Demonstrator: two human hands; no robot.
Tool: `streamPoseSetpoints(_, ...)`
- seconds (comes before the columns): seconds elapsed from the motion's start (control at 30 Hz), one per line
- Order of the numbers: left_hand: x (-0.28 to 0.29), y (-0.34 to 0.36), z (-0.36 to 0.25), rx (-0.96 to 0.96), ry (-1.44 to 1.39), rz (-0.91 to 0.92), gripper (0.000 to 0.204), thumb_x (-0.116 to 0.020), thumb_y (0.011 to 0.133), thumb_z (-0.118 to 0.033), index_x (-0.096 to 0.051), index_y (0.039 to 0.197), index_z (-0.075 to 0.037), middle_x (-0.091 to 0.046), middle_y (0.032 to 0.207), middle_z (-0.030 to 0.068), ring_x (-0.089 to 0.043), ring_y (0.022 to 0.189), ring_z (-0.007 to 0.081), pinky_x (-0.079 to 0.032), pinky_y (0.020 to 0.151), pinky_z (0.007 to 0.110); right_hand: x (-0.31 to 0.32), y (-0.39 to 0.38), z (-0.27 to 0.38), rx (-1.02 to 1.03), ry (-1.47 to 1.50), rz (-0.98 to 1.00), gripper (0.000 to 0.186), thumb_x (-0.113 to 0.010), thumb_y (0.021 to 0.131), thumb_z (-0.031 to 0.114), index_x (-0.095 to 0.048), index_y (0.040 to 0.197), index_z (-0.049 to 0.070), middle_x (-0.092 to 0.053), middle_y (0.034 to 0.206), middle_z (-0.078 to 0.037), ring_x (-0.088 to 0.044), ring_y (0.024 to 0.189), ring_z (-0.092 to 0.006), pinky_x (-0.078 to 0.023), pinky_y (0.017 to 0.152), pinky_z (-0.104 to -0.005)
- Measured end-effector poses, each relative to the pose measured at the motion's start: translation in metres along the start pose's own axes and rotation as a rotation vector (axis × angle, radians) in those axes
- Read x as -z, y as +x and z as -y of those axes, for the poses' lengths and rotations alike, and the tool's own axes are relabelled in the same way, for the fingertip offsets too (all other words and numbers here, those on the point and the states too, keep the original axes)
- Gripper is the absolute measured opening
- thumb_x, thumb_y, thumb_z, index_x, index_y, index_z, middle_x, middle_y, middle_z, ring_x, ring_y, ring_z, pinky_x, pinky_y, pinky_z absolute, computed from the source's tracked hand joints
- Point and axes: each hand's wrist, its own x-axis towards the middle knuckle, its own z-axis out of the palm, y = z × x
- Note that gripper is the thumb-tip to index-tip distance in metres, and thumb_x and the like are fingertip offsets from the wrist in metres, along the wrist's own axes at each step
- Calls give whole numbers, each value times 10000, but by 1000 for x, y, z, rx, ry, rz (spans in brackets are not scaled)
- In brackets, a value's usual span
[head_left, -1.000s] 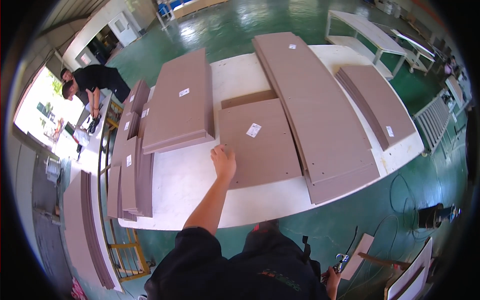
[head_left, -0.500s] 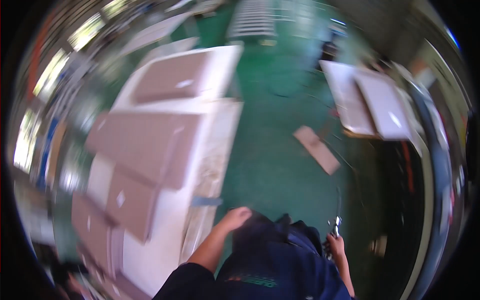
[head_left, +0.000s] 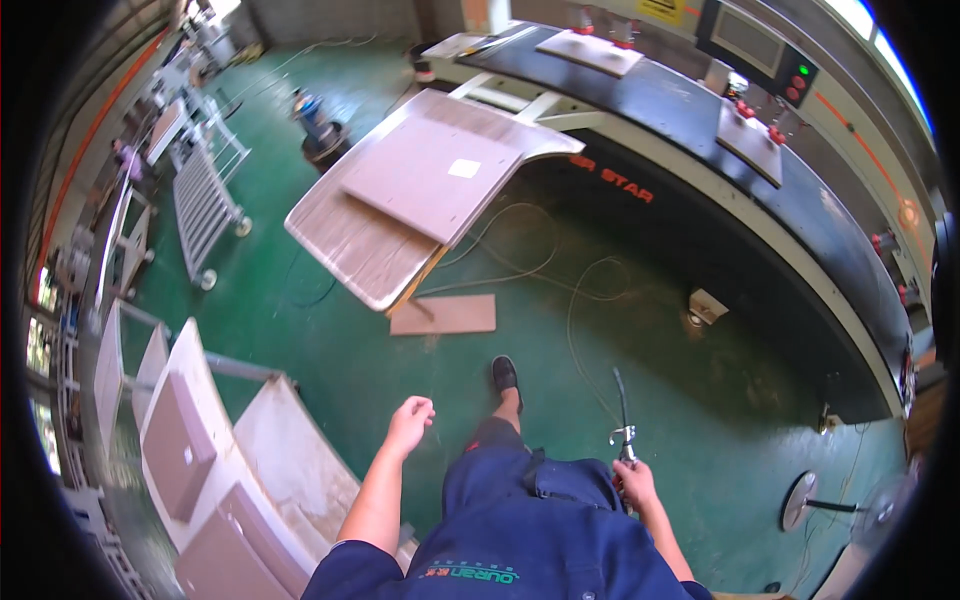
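My left hand (head_left: 410, 420) hangs at the lower middle with its fingers curled closed and nothing visible in them, beside the white-topped bench of mauve panels (head_left: 175, 440). My right hand (head_left: 630, 485) is closed on a silver hand-held air gun (head_left: 624, 440) with a long dark nozzle, down at my right side. Ahead, a wooden board top (head_left: 340, 250) carries a square mauve panel (head_left: 420, 175) with a white label. Below it a narrow mauve panel (head_left: 445, 316) lies on the green floor, near my forward shoe (head_left: 505, 372).
A long machine (head_left: 640, 100) with a dark top, red clamps and a control box curves along the right. Hoses (head_left: 570, 290) cross the floor. A metal slatted rack (head_left: 200, 215) stands at the left. A pedestal fan (head_left: 800, 500) stands at the lower right, with a person (head_left: 128, 160) far left.
My view has swung right, from the bench of panels to the machine and board top. My left hand has left the panel and moved down; my right hand still holds the air gun.
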Motion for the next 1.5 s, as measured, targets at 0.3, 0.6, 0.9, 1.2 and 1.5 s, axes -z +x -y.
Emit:
streamPoseSetpoints(0.3, -63, 123, -179, -337, -238, 202, 209, -526, 943, -176, -560, 1091, -34, -616, 920, 65, -572, 786, 123, -470, 743, 260, -2, 27, 91, -42, 118, -129, 246, -634, 869, 248, -555, 745, 50, -605, 642, -59, -570, 529, -151, -445, 487, -294)
streamPoseSetpoints(0.6, -105, 221, -258, -404, -108, 321, 200, -525, 941, -147, -559, 1093, -22, -621, 918, 67, -571, 781, 114, -481, 740, 259, 25, 78, 195, -16, 300, -331, 241, -568, 904, 280, -531, 789, 71, -594, 632, -48, -588, 503, -143, -424, 386, -277)
streamPoseSetpoints(0.9, -176, 253, -281, -290, 16, 439, 168, -528, 921, -102, -572, 1057, -13, -622, 919, 71, -579, 788, 122, -491, 748, 258, 173, 169, 311, 64, 313, -547, 322, -529, 903, 290, -491, 662, 80, -538, 502, -74, -494, 342, -150, -373, 293, -275)
streamPoseSetpoints(1.2, -290, 282, -337, -199, 34, 356, 214, -570, 902, -122, -575, 1076, 4, -628, 936, 71, -584, 818, 126, -487, 750, 258, 255, 261, 398, 66, 266, -462, 329, -526, 884, 285, -484, 628, 83, -513, 483, -53, -446, 332, -138, -363, 317, -277)
streamPoseSetpoints(1.5, -448, 329, -469, -670, 563, 553, 312, -602, 888, -197, -542, 1134, -13, -593, 1009, 119, -592, 867, 198, -485, 790, 308, 300, 284, 384, -16, 330, -381, 329, -549, 884, 260, -513, 621, 66, -525, 490, -48, -461, 346, -128, -356, 330, -269)
